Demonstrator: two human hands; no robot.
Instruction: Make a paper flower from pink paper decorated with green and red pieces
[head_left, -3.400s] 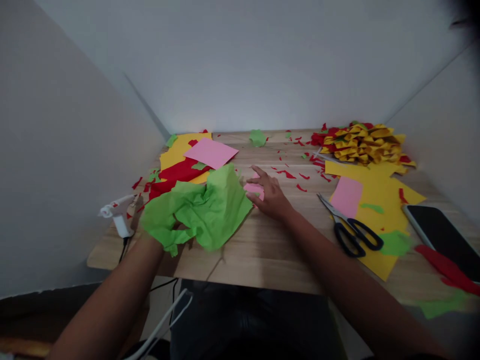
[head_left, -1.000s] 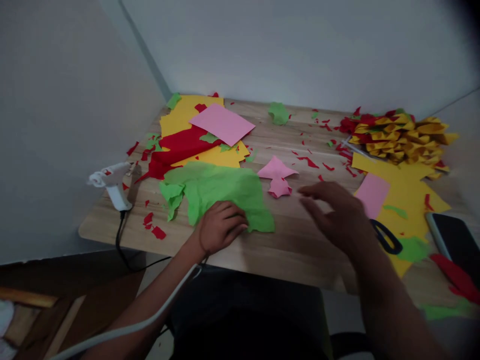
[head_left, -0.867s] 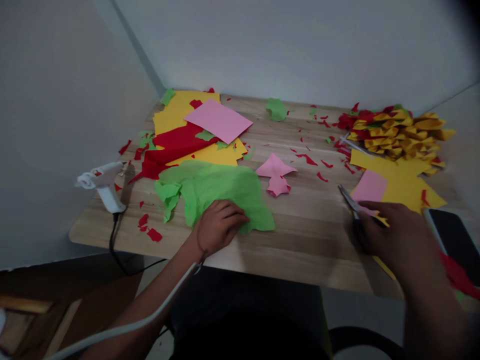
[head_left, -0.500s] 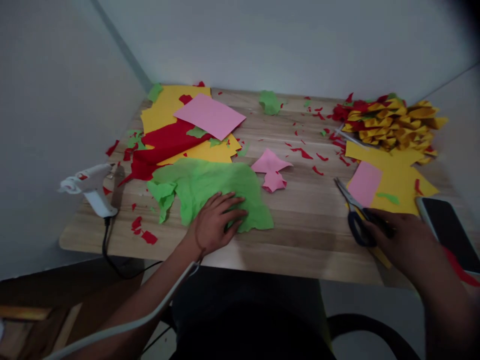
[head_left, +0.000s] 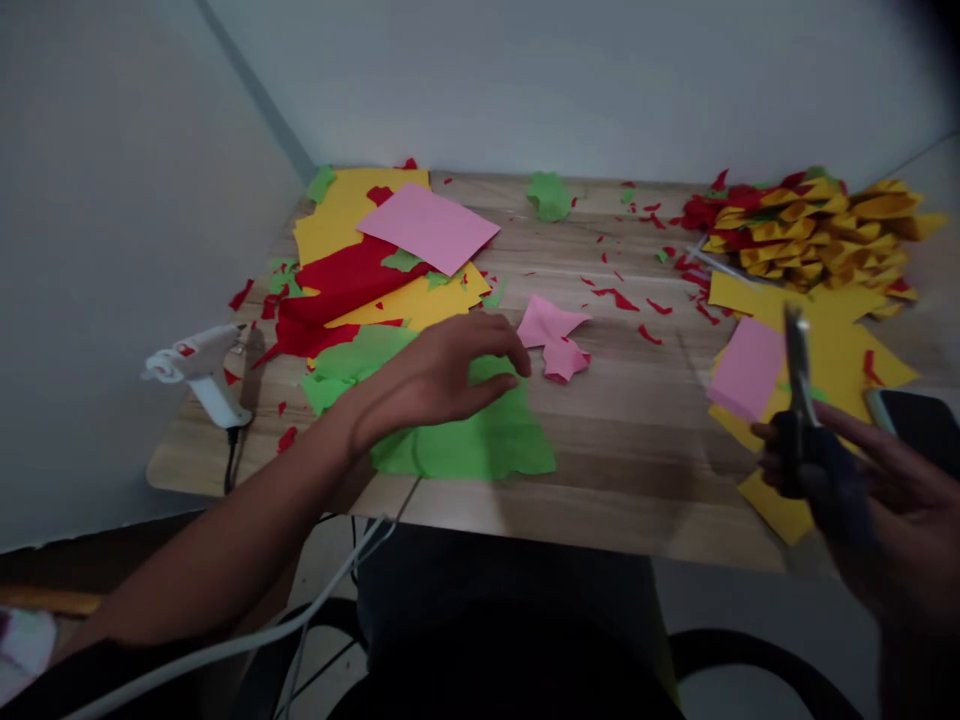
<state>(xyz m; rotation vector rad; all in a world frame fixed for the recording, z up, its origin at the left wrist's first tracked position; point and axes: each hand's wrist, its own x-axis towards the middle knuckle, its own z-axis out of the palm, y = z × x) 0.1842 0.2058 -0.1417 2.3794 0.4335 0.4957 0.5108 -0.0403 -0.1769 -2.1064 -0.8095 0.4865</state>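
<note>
My right hand (head_left: 892,510) grips a pair of scissors (head_left: 799,410) by its dark handles, raised off the table with the blades pointing up; motion blurs it a little. Over a crumpled green sheet of crepe paper (head_left: 480,440) hovers my left hand (head_left: 465,370), thumb and fingers apart and nothing between them. Just beyond its fingertips lie two pink paper cutouts (head_left: 553,335). Below the scissors is yellow paper (head_left: 832,340) with a small pink rectangle (head_left: 748,368) on top.
At the left edge a white glue gun (head_left: 199,375) stands on its cord side. Red crepe paper (head_left: 337,285) and a pink sheet (head_left: 429,228) cover yellow sheets at back left. A bundle of yellow paper flowers (head_left: 817,230) and a phone (head_left: 915,425) are at right. Red scraps litter the table.
My right hand has lifted the scissors off the table and turned the blades upward. My left hand has risen from the green paper and shifted forward and right.
</note>
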